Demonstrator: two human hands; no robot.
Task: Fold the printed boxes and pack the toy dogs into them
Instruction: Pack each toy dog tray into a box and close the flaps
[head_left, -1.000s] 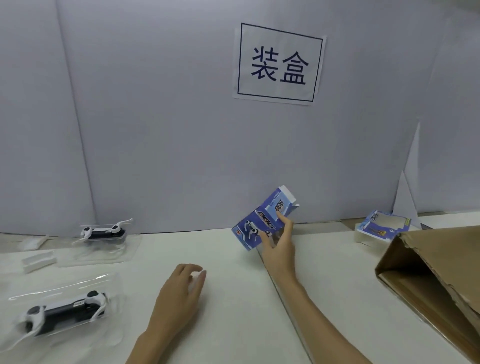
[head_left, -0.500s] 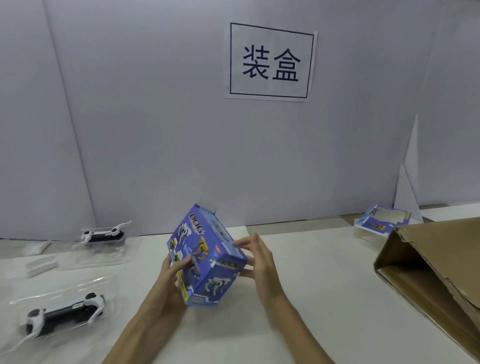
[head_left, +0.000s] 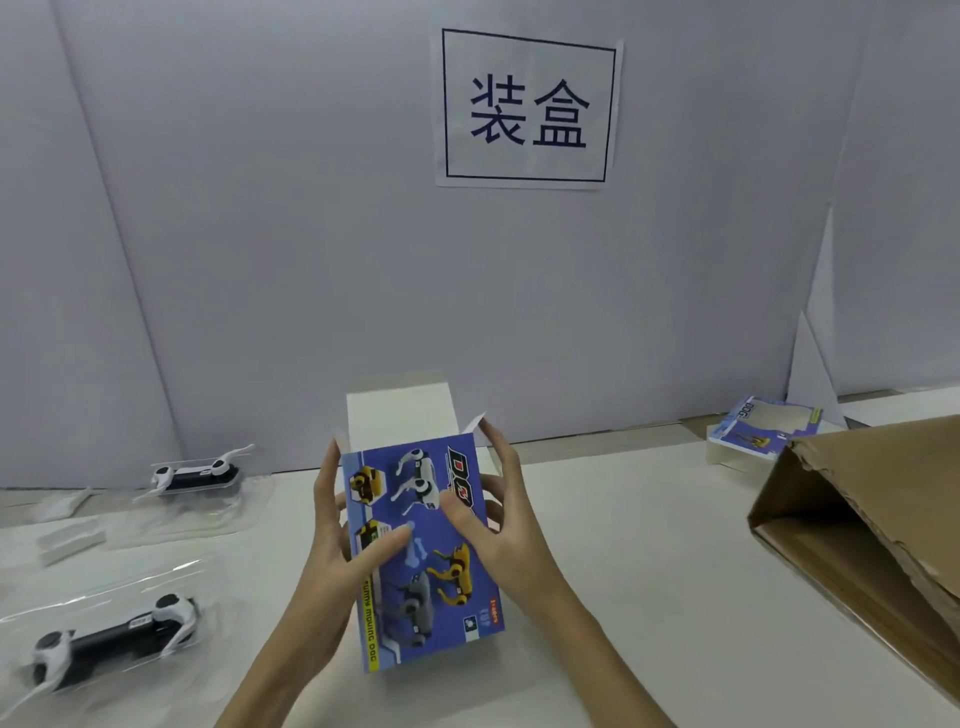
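Both hands, left hand (head_left: 332, 525) and right hand (head_left: 498, 525), clasp the box (head_left: 421, 551) by its sides — light, thin card, probably easily crushed, so grip the edges.

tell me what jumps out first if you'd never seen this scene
The blue printed cardboard box at centre, white top flap standing open, gripped at its sides by the left hand and right hand. Above it on the grey wall hangs a white paper sign with two dark characters. At left, black-and-white toy dogs lie in clear trays.
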